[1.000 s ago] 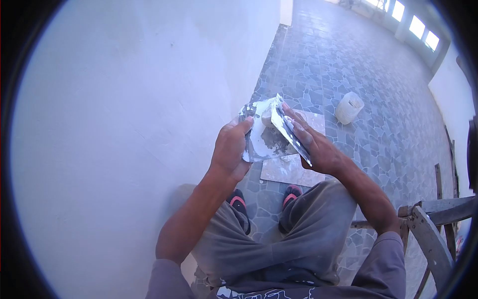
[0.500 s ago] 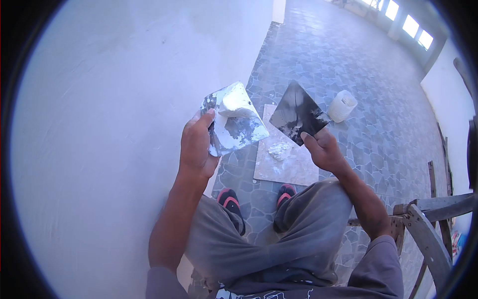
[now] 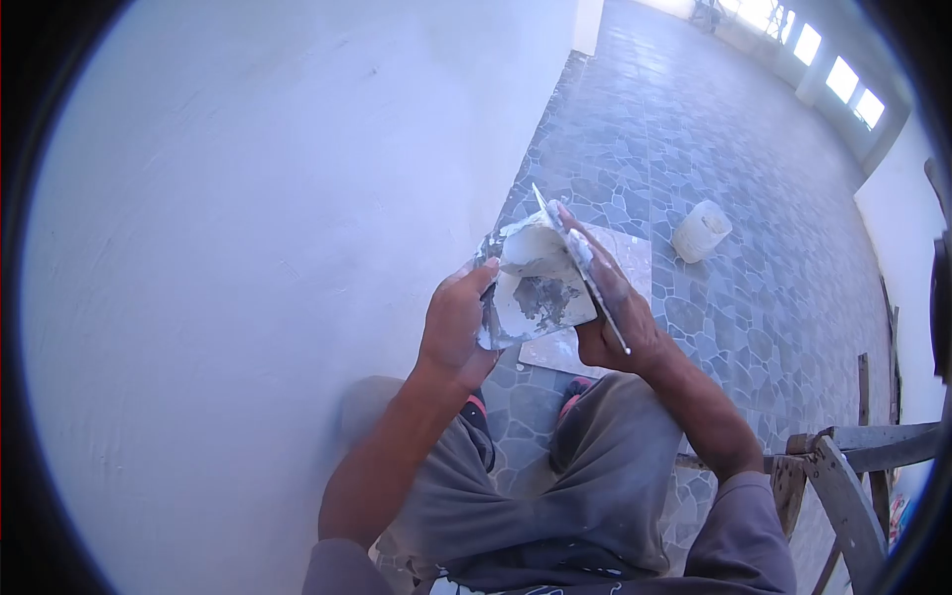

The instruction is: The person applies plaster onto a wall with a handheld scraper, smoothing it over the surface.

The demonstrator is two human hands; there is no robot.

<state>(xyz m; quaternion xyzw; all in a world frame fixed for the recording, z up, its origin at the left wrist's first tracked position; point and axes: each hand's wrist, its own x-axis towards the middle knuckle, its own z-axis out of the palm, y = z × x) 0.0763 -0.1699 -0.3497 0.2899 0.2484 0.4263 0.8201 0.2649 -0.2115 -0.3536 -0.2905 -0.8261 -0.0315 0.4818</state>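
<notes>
My left hand [image 3: 451, 327] is closed around a flat, square putty scraper [image 3: 514, 319], its thumb on the near side. A thick lump of white putty [image 3: 535, 250] sits on this blade, with grey smears below it. In my right hand [image 3: 635, 322] is a second wide putty scraper [image 3: 583, 266], tilted so that I see it almost edge-on. Its blade meets the right side of the putty and the left scraper. The fingers of that hand spread along the back of the blade. Both handles are hidden.
A pale wall [image 3: 248, 248] rises close on my left. Partly covered by my hands, a board [image 3: 632, 260] lies on the stone-patterned floor [image 3: 734, 327]. A whitish translucent container [image 3: 702, 231] stands beyond it. Wooden framing [image 3: 848, 496] is at my right.
Both hands have come together, the left moving right and the right moving left. The right scraper has turned from face-on to nearly edge-on and now meets the putty on the left one.
</notes>
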